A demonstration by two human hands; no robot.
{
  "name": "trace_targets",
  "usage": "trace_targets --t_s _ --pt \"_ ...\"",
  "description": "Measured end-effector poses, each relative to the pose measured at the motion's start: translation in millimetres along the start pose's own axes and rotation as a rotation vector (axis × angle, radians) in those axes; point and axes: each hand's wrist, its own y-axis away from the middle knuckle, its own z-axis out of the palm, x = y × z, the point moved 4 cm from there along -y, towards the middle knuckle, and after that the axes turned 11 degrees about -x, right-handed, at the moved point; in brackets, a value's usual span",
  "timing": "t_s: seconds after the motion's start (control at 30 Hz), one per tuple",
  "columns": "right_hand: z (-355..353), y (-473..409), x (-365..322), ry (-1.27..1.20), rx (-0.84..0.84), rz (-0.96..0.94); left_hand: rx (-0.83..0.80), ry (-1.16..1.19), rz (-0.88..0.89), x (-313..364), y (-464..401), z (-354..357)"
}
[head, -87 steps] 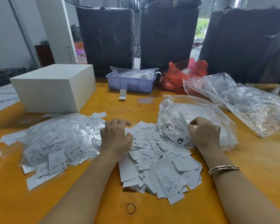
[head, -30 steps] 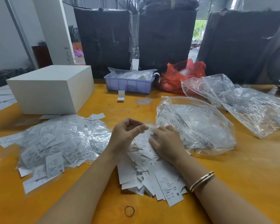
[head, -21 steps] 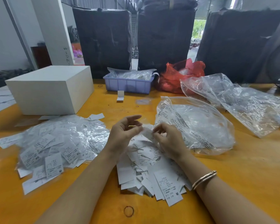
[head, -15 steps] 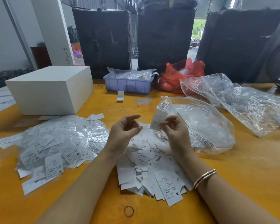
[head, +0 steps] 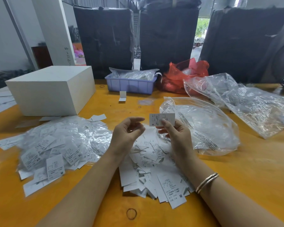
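Since half a second ago, the right hand (head: 175,136) is bringing the tag (head: 161,119) a little higher and is turning it from tilted to level. Thumb and fingertips are pinching the tag at its lower edge, so the printed face is free and is looking toward the person. Most probably this is for reading the size.

The tag is hanging in the air above the far edge of the loose pile (head: 154,166) of tags and is not touching it. Its long axis is running from side to side, and the end with the letter S is pointing toward the left hand (head: 127,134). That hand is waiting just beside, also above the far edge of the pile. Its fingers are loosely curved and are holding nothing, and the palm is facing the tag, as if preparing to receive it.

To the left of the pile, a heap of bagged tags (head: 61,145) is lying, with mixed sizes showing. Behind and to the right of the pile, a clear bag (head: 208,128) is lying puffed up. Probably the person is sorting the tags by size.
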Motion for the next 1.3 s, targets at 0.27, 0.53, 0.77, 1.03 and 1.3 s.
trace_targets --t_s 0.27,0.53,0.77,1.03,1.3 --pt "-5 1 -2 0.009 0.051 -0.049 -0.017 0.038 -0.036 0 -1 1" --pt "-9 -3 -5 0.043 0.049 -0.1 -0.079 0.058 -0.046 -2 -1 3" --pt "-8 -4 -5 0.1 0.01 -0.077 -0.067 0.071 -0.052 -3 -1 2" --pt "-9 -3 -3 0.12 -0.003 -0.049 -0.04 0.055 -0.054 -2 -1 0" --pt "-7 -4 0 0.21 -0.076 -0.062 -0.034 0.069 -0.056 -1 -1 0"
